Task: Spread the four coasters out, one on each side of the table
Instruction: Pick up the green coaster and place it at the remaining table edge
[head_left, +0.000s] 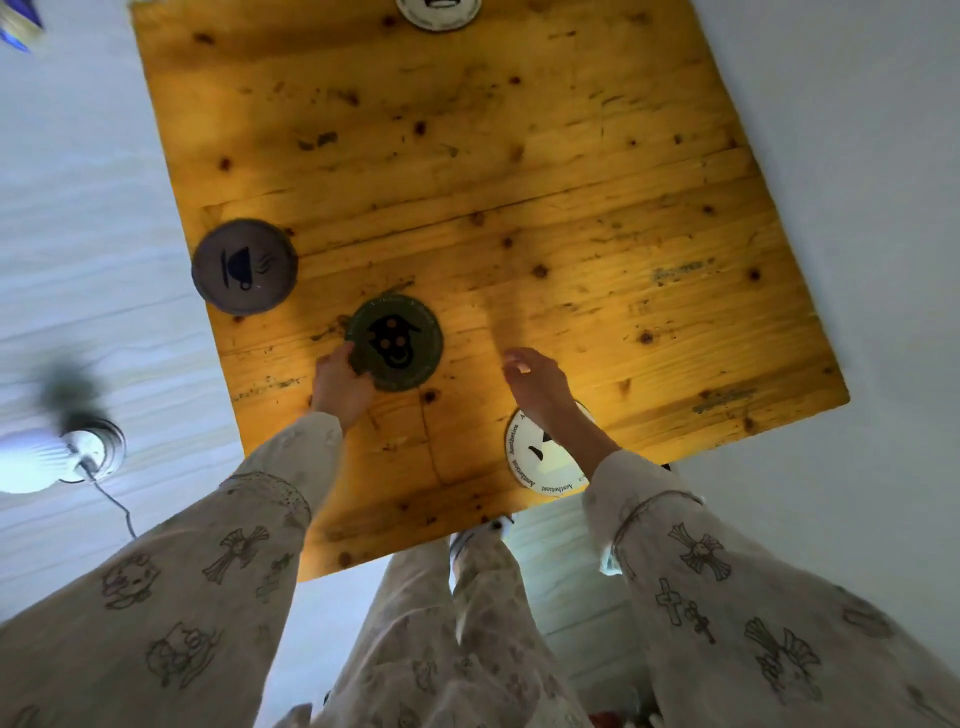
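Head view: left grip (340, 382) grasps green coaster (395, 343); right grip (537, 384) released above table (571, 208).

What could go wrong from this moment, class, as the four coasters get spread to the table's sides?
1. The grey cup coaster overhangs the table edge; a nudge may tip it off.
2. The right sleeve lies over the white coaster and could drag it.
3. The left hand grips only the green coaster's rim; it might slip.
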